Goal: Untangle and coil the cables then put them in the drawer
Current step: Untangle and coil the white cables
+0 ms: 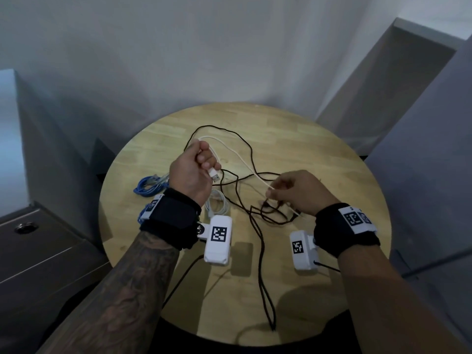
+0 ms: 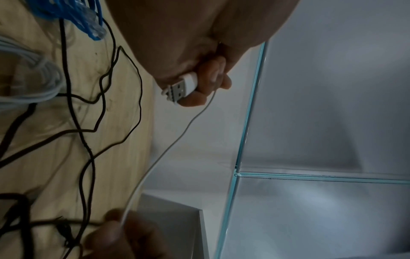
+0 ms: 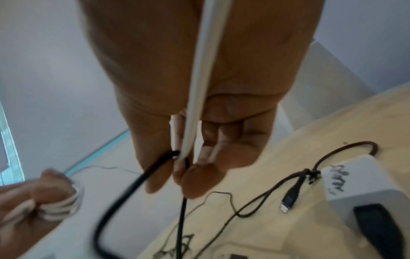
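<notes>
1. Wooden round table [image 1: 319, 149] is carrying the tangle, beside a grey drawer unit [image 1: 38, 251].
2. Left hand [image 1: 194, 169] is clenching white cable [image 1: 240, 155] loops, USB plug [image 1: 214, 174] poking out.
3. Right hand [image 1: 296, 192] is pinching the white cable's slack where it is crossing the black cable [image 1: 258, 233].
4. Both are looking light, limp and smooth; gripping near plugs seems best.
5. Blue cable [image 1: 150, 185] is lying coiled.
</notes>
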The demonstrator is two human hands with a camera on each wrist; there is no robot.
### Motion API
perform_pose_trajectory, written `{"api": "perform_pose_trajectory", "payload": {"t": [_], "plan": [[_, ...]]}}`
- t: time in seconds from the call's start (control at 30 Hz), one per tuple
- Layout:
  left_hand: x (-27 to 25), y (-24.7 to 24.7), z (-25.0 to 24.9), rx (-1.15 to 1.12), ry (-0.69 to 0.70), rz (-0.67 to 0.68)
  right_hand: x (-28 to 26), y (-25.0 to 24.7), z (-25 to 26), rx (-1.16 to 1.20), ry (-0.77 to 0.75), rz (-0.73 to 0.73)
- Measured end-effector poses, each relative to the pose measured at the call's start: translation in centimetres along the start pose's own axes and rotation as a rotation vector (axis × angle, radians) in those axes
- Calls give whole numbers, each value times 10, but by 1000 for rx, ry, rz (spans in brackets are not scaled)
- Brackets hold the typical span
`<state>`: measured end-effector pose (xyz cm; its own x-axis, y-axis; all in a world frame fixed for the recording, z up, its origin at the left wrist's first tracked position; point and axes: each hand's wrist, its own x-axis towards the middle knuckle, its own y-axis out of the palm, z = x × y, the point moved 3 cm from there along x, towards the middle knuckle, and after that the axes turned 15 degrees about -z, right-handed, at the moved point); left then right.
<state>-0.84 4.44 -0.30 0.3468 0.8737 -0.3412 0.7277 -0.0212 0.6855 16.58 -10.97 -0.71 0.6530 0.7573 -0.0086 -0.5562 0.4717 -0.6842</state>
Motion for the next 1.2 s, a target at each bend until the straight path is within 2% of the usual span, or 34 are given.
{"api": "perform_pose_trajectory", "payload": {"t": [0.1,0.2,0.23,0.3,0.4,0.5,0.57,0.67,0.73,0.8,0.83,0.87,0.9,0.97,1.0,1.07,1.13,1.2], "plan": [[2,0,-6,-37,9,-8,4,-5,4,358,-60,-105],[1,1,-9,-62,-1,3,6,-8,6,481,-92,-164],[0,1,-9,-55,-6,13,7,-7,4,450,-83,-178],[-1,2,-6,-29,-22,38,9,-4,-1,246,-92,-210],[-5,4,-5,-26,-101,99,7,2,2,-121,-258,-184],[-10,8,-12,-190,-201,164,-2,12,13,-197,-330,-57],[-6,7,-19,-206,-116,152,-12,21,21,-198,-357,29],[1,2,-15,-9,105,59,-26,31,36,-131,-452,86],[-1,1,-13,381,405,25,-30,27,45,-63,-505,11],[-14,9,-4,844,634,164,-28,16,52,-12,-543,-143],[-22,14,4,989,658,278,-26,11,53,5,-557,-218],[-29,18,11,1059,624,379,-23,7,53,18,-562,-268],[-34,20,18,1063,541,439,-20,4,52,40,-557,-287],[-35,21,26,997,396,466,-15,2,49,103,-517,-254],[-33,21,28,995,403,454,-14,3,48,135,-488,-223],[-22,18,29,1058,514,375,-14,4,47,186,-415,-158],[-10,11,25,1105,592,200,-15,1,49,262,-338,-146],[2,0,16,1058,608,-22,-17,-10,51,301,-323,-212]]}}
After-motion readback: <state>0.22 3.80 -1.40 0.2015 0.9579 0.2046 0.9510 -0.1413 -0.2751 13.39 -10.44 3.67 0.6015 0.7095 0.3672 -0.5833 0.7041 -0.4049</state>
